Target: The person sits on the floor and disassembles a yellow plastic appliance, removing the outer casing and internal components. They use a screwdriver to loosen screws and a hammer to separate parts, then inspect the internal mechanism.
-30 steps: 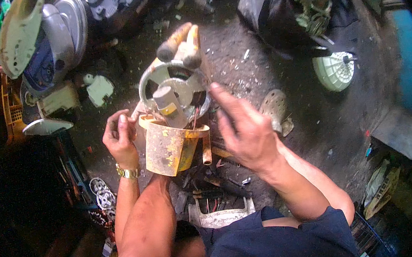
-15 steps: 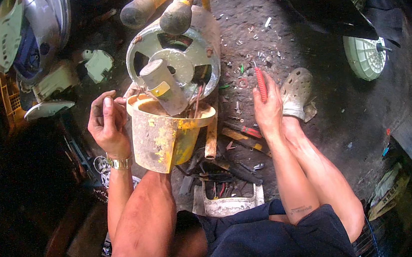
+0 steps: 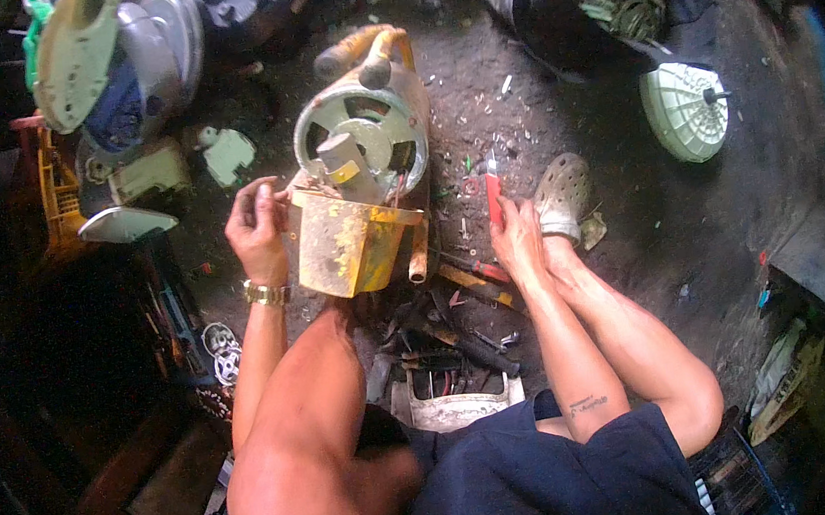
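Note:
In front of me lies a worn yellow electric motor [image 3: 419, 81] with a grey slotted end face and yellow handles with dark grips. A chipped yellow box [image 3: 331, 251] is at its near end, and a grey cylinder [image 3: 340, 154] sticks up out of it beside some wires. My left hand [image 3: 257, 236] is at the box's left edge, thumb and fingers pinched together; what is between them is too small to make out. My right hand [image 3: 518, 231] grips a red utility knife [image 3: 494, 199], its pale blade pointing away from me, right of the motor.
Scraps litter the dark floor beside a clog [image 3: 563, 189] on my right foot. Hand tools [image 3: 474, 271] lie near a white plastic frame [image 3: 461, 411] between my legs. A white ribbed disc [image 3: 687, 113] stands at right; plastic housings [image 3: 75, 62] pile up at far left.
The whole view has drawn back, so the motor and hands look smaller. The knife has turned in my right hand and shows its blade more broadly. My left hand keeps its pinch by the box.

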Available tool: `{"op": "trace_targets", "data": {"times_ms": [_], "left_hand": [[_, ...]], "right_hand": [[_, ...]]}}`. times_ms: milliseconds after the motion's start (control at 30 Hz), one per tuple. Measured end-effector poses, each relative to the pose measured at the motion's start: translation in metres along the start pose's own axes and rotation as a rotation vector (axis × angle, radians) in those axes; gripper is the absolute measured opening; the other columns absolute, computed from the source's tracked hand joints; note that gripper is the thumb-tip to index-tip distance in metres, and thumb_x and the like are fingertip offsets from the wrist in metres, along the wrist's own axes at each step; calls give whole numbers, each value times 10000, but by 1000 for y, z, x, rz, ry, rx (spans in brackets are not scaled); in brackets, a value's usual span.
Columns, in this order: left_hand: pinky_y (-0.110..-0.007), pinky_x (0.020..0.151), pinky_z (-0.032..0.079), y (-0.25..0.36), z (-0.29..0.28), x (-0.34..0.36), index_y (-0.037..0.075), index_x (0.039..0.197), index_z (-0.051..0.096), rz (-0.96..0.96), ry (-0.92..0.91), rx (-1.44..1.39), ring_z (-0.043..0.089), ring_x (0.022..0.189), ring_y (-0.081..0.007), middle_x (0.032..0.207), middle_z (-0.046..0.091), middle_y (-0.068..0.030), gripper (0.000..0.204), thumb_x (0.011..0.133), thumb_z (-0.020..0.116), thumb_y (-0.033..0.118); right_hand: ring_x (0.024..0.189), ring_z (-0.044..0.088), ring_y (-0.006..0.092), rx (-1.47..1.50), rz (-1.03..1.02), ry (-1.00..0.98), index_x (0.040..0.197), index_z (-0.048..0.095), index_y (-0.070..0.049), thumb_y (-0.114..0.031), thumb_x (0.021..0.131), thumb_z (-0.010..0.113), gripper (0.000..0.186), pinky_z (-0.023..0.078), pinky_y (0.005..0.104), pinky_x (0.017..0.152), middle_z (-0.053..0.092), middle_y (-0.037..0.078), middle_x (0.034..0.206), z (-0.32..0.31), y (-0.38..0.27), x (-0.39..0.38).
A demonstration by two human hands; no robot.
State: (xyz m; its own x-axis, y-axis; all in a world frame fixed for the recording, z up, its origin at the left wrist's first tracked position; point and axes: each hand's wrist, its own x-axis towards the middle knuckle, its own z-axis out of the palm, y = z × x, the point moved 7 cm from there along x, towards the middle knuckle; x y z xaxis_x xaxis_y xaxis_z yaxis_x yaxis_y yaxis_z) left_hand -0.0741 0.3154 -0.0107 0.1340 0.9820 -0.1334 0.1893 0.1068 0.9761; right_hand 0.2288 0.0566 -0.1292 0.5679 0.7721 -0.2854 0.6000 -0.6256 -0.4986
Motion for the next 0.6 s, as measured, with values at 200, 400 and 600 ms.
{"op": "trace_targets", "data": {"times_ms": [200, 400, 600], "left_hand": [[-246, 710, 535, 3, 11, 4, -3, 1151, 653, 87, -105, 56, 643, 787, -104, 953, 693, -74, 259, 1012, 625, 214], [-348, 864, 512, 23, -40, -3, -10, 1141, 674, 113, -120, 424, 653, 949, -194, 1035, 701, -128, 470, 930, 704, 409], [-289, 724, 504, 172, -86, 27, 24, 1101, 700, 193, -343, 644, 608, 797, -121, 891, 694, -69, 364, 939, 711, 350]], "right_hand": [[1120, 604, 399, 149, 98, 53, 1261, 634, -76, -137, 844, 698, 426, 488, 462, 974, 612, 241, 1159, -29, 7, -57], [1192, 605, 371, 314, 290, -31, 1276, 635, -59, -214, 854, 675, 452, 464, 450, 1027, 648, 236, 1245, -41, 39, -117], [1196, 607, 377, 459, 72, 8, 1311, 607, -54, -274, 883, 687, 488, 472, 442, 1012, 646, 252, 1240, -101, -17, -140]]}}
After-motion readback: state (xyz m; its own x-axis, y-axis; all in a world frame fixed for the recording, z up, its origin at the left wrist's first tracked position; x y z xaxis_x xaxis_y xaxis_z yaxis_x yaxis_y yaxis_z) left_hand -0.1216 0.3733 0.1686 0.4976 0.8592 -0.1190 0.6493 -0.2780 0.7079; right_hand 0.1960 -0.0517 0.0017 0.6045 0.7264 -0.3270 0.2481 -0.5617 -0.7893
